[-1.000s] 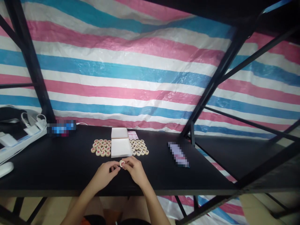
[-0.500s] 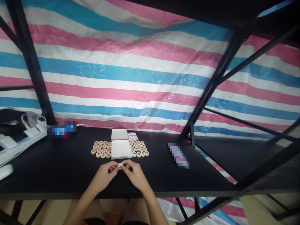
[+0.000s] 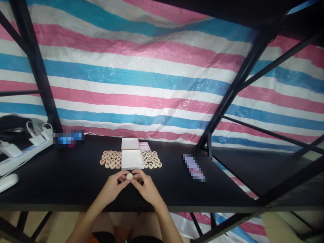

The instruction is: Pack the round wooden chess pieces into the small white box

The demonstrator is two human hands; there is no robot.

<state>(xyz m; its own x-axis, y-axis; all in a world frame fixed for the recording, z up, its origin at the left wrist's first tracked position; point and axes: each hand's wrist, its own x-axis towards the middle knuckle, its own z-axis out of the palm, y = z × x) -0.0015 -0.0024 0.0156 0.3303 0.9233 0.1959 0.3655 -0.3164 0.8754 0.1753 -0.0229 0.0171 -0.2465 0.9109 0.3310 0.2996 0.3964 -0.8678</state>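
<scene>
Between the fingertips of both hands is one round, pale xiangqi piece (image 3: 129, 176), its blank face toward me. My left hand (image 3: 116, 184) pinches it from the left, and my right hand (image 3: 143, 185) from the right. Just beyond them lies an open white box (image 3: 132, 160), its lid folded back and nothing visible inside. Several red-marked xiangqi pieces (image 3: 111, 159) lie in rows to the left of the box. To its right, several black-marked pieces (image 3: 152, 160) are grouped close against it.
A pink-and-white card (image 3: 144, 146) lies behind the black-marked pieces. A blurred phone-like object (image 3: 194, 168) is at the right. On the left are a white power strip (image 3: 27, 152) with plugs and a white mouse-like object (image 3: 8, 182). Black metal posts (image 3: 224, 104) flank the black tabletop (image 3: 76, 182).
The xiangqi piece has been turned: its red-marked face showed before, and a blank face shows now. Both hands still hold it in front of the box. The view has shifted slightly.
</scene>
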